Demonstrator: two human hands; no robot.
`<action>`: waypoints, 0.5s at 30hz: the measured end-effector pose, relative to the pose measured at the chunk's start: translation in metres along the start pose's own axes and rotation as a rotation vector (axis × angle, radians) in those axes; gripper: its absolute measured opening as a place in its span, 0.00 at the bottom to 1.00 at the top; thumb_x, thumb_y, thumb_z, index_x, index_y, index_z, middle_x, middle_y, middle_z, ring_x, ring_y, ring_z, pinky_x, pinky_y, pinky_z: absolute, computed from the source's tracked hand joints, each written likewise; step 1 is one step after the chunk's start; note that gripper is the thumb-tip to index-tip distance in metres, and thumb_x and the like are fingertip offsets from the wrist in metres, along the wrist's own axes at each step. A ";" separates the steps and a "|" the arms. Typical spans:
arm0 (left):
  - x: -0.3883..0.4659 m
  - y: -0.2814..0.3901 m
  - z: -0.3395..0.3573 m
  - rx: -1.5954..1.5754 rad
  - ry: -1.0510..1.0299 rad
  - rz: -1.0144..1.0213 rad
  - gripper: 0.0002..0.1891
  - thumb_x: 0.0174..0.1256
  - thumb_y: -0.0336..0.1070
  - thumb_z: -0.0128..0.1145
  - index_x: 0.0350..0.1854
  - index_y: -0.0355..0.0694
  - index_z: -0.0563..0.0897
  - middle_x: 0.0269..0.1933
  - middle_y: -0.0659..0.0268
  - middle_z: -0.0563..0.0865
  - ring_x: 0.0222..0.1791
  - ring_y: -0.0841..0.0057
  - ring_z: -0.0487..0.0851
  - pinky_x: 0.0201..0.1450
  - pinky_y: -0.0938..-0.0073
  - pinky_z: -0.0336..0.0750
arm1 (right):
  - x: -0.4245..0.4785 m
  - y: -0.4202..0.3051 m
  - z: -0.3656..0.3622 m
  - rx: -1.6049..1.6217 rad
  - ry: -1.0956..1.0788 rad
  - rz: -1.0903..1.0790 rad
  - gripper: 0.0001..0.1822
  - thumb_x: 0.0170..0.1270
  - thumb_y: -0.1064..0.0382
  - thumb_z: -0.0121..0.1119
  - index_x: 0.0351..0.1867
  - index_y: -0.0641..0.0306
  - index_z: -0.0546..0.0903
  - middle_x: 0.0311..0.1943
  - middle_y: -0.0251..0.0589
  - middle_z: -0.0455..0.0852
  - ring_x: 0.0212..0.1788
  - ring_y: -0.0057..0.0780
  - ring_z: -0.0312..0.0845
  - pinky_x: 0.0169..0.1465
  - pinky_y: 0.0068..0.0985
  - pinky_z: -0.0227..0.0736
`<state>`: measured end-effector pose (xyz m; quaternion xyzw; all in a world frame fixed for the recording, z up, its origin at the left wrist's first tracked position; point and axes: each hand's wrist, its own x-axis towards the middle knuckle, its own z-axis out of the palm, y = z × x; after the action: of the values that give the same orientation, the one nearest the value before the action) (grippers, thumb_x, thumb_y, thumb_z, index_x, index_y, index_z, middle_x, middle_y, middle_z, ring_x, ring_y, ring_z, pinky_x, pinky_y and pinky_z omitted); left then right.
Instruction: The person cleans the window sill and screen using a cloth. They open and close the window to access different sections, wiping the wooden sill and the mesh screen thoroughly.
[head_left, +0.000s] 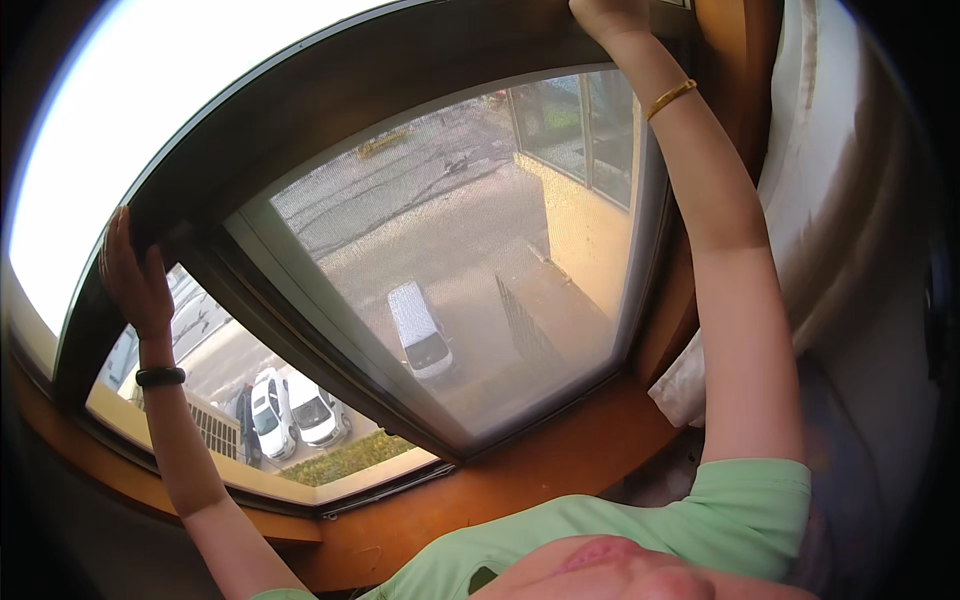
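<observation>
My left hand (139, 277) is raised against the dark window frame (172, 157) at its left end. Its fingers are stretched upward along the frame, with the thumb apart, and a black band (160, 376) circles the wrist. At the top edge of the view my right hand (611, 16) reaches up to the frame's right end; its fingers are cut off or hidden, so its grip does not show. A yellow bracelet (671, 99) is on that wrist. Between my arms, a mesh-screened window panel (450, 225) stands beside a clear window opening (217, 337) on the left.
An orange-brown wooden sill (480, 502) runs below the window. To the right hangs a pale curtain (817, 150), with a white cloth end (681, 382) near the sill. Outside and below are a white van (420, 330), parked white cars (274, 416), a hedge (345, 457) and a yellow wall (585, 232).
</observation>
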<state>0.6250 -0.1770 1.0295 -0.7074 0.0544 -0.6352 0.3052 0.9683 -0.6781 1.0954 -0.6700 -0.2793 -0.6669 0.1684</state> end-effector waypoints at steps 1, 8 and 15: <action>-0.001 0.002 0.003 0.006 -0.007 -0.010 0.28 0.76 0.47 0.48 0.74 0.40 0.68 0.71 0.56 0.75 0.72 0.57 0.71 0.74 0.54 0.61 | 0.003 -0.019 0.004 0.062 0.039 -0.028 0.11 0.62 0.65 0.51 0.33 0.61 0.87 0.31 0.52 0.87 0.37 0.49 0.85 0.46 0.40 0.79; 0.001 -0.013 -0.014 0.141 -0.086 0.010 0.29 0.78 0.50 0.44 0.74 0.38 0.67 0.71 0.53 0.74 0.72 0.54 0.71 0.74 0.53 0.61 | -0.001 -0.068 0.007 0.239 0.072 -0.194 0.11 0.66 0.63 0.52 0.36 0.57 0.87 0.37 0.46 0.89 0.42 0.42 0.85 0.51 0.36 0.80; 0.005 0.005 0.010 0.104 -0.019 0.009 0.30 0.76 0.48 0.48 0.74 0.36 0.67 0.71 0.52 0.74 0.71 0.53 0.71 0.74 0.53 0.62 | 0.006 0.105 -0.009 -0.289 -0.159 0.270 0.13 0.64 0.64 0.50 0.36 0.60 0.89 0.35 0.51 0.89 0.43 0.46 0.86 0.46 0.40 0.80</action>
<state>0.6371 -0.1795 1.0308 -0.6963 0.0214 -0.6292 0.3448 1.0238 -0.7649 1.1171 -0.7689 -0.1008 -0.6166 0.1358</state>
